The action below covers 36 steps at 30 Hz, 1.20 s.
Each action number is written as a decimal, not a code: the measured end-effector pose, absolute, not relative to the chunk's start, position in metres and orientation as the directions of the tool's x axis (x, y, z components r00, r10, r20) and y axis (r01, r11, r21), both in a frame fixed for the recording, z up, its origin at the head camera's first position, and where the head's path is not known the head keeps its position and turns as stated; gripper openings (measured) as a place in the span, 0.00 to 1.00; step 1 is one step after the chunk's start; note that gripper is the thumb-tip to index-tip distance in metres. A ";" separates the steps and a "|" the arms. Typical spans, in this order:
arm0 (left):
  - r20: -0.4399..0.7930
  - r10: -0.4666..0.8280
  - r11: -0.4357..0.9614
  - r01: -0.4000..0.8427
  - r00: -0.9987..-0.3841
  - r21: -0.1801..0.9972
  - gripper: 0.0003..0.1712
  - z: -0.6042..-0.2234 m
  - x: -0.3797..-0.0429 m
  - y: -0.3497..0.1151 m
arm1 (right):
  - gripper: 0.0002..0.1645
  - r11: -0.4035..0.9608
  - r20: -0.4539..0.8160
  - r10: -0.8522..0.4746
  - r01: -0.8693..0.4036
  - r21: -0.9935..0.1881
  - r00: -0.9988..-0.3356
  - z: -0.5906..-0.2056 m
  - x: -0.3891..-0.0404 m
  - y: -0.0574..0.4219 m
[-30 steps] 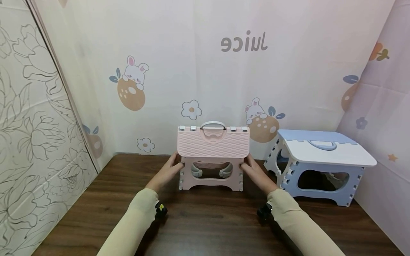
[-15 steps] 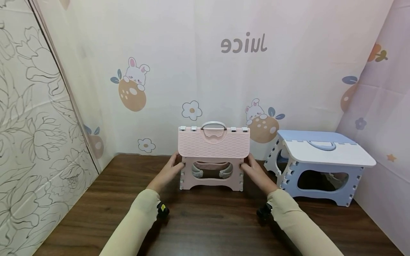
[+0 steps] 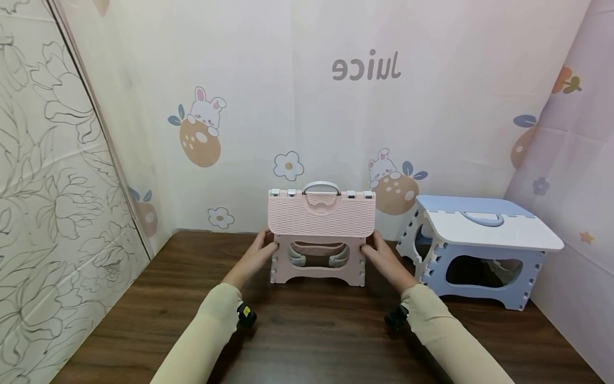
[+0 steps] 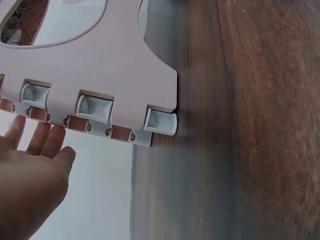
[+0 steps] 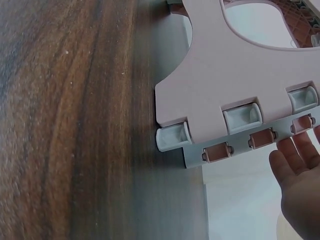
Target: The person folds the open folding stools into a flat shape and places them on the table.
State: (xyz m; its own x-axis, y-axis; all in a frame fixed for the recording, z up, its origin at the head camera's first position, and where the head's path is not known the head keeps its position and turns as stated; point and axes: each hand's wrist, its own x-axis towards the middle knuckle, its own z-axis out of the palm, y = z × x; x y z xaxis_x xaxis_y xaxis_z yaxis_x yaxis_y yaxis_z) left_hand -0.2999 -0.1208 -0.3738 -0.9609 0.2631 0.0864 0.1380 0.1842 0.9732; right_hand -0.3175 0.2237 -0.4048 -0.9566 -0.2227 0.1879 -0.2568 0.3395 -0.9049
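Note:
A pink folding stool (image 3: 320,216) stands on the wooden table, its front seat panel tipped down toward me and its pale carry handle (image 3: 321,185) on top. Grey strap-like parts show through the oval hole of its front leg panel (image 3: 316,274). My left hand (image 3: 251,258) is at the stool's left side; in the left wrist view its relaxed fingers (image 4: 50,137) meet the hinged edge. On the right side, my right hand (image 3: 386,261) mirrors it, with fingers (image 5: 295,152) against the hinges (image 5: 242,117). Each hand's far fingers are partly hidden behind the stool.
A blue and white folding stool (image 3: 494,229) stands unfolded at the right of the dark wooden table (image 3: 312,341). Printed curtains (image 3: 288,106) hang behind and on both sides. Dark wrist cameras (image 3: 247,314) sit under the sleeves.
The head view has shifted slightly, so the scene sits a few pixels to the right. The hands keep their places at the sides of the pink folding stool, which looks unchanged.

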 end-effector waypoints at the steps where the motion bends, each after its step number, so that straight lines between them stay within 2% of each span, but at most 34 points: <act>1: 0.089 0.263 0.184 0.141 -0.961 0.973 0.37 -0.372 -0.298 -0.120 | 0.40 0.343 0.187 -0.220 -0.255 -0.904 -0.958 -0.405 -0.318 0.224; 10: 0.090 0.267 0.185 0.143 -0.960 0.972 0.37 -0.374 -0.302 -0.120 | 0.35 0.347 0.194 -0.205 -0.257 -0.902 -0.959 -0.406 -0.319 0.226; 19: 0.118 0.226 0.155 0.156 -0.967 0.976 0.35 -0.407 -0.329 -0.120 | 0.34 0.366 0.193 -0.178 -0.247 -0.897 -0.965 -0.405 -0.317 0.224; 28: 0.132 0.195 0.142 0.161 -0.972 0.977 0.35 -0.408 -0.329 -0.120 | 0.35 0.361 0.190 -0.187 -0.247 -0.899 -0.964 -0.404 -0.317 0.224; 36: 0.116 0.184 0.144 0.144 -0.976 0.979 0.34 -0.406 -0.326 -0.121 | 0.32 0.376 0.181 -0.174 -0.236 -0.896 -0.968 -0.404 -0.318 0.223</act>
State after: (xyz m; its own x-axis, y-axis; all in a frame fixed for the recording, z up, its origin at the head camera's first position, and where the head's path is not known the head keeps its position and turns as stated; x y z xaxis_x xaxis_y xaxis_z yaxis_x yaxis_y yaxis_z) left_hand -0.3265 -0.1209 -0.4055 -0.9760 0.1840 0.1165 0.1440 0.1439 0.9791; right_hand -0.3178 0.2228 -0.4036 -0.9679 -0.1742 0.1815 -0.2357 0.3760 -0.8961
